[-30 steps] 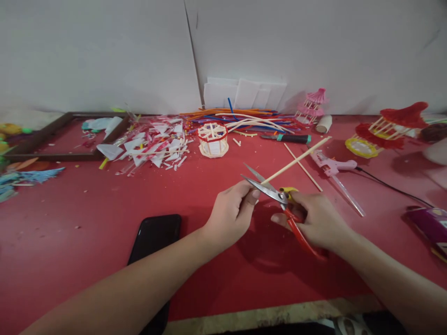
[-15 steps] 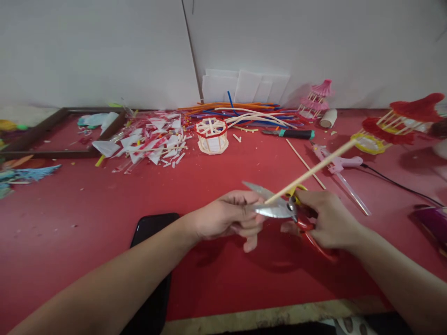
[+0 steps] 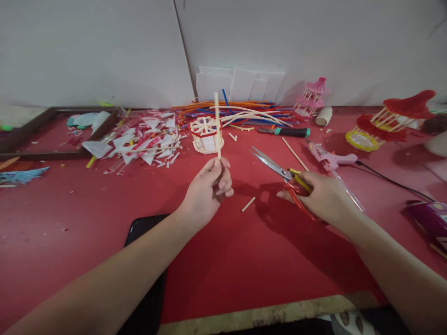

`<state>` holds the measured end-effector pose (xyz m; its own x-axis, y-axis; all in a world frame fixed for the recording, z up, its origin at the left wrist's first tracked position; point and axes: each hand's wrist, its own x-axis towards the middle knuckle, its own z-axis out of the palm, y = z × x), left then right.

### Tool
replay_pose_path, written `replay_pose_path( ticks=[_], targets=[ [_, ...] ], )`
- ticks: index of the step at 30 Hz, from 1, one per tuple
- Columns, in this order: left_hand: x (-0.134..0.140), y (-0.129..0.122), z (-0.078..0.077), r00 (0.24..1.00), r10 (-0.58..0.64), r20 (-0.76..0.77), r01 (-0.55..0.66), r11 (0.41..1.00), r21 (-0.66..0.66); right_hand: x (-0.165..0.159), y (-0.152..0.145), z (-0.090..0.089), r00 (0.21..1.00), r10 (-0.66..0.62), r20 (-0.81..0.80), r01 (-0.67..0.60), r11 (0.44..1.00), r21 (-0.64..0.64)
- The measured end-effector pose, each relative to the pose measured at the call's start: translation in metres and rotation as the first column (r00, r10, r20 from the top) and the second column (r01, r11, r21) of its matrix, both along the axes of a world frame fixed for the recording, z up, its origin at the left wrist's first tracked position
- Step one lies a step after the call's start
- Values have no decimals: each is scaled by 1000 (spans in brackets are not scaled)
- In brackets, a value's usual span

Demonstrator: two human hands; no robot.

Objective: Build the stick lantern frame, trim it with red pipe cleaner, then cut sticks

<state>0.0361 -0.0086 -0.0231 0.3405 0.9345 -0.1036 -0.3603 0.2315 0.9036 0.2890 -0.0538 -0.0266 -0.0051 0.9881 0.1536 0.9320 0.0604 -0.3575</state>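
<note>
My left hand (image 3: 206, 188) pinches a pale wooden stick (image 3: 217, 125), held upright over the red tabletop. Behind the stick stands a small round frame of sticks (image 3: 207, 142) with a red rim and white walls. On the right, my right hand (image 3: 323, 197) grips scissors (image 3: 272, 163) by their yellow and red handles; the blades point to the far left and look nearly closed. A short cut piece of stick (image 3: 248, 204) lies on the table between my hands. Beyond the scissors lies another stick (image 3: 294, 152).
A pink glue gun (image 3: 330, 158) and a utility knife (image 3: 291, 132) lie at right. Pagoda-like models (image 3: 391, 122) stand at far right. Coloured pipe cleaners (image 3: 244, 114) and scraps (image 3: 146, 137) fill the back. A black phone (image 3: 146, 279) lies near my left forearm.
The stick has left the scissor blades and swung from slanting to upright in my left hand, which moved left. A short cut piece now lies on the table. The scissor blades have closed further.
</note>
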Motion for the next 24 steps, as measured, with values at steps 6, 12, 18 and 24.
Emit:
replay_pose_path(
  ticks=[6, 12, 18, 24],
  targets=[
    [4, -16, -7, 738, 212, -641, 153, 873, 464, -1, 0, -11, 993, -89, 73, 90, 996, -5],
    [8, -27, -7, 333, 350, -875, 510, 714, 480, -11, -15, -3, 967, 116, 226, -137, 988, 76],
    [11, -33, -7, 193, 512, -837, 690, 536, 487, -21, -23, 10, 877, 473, 85, -461, 779, 426],
    [15, -40, -6, 260, 575, -776, 767, 365, 528, -25, -23, -4, 817, 546, 185, -575, 747, 334]
  ],
)
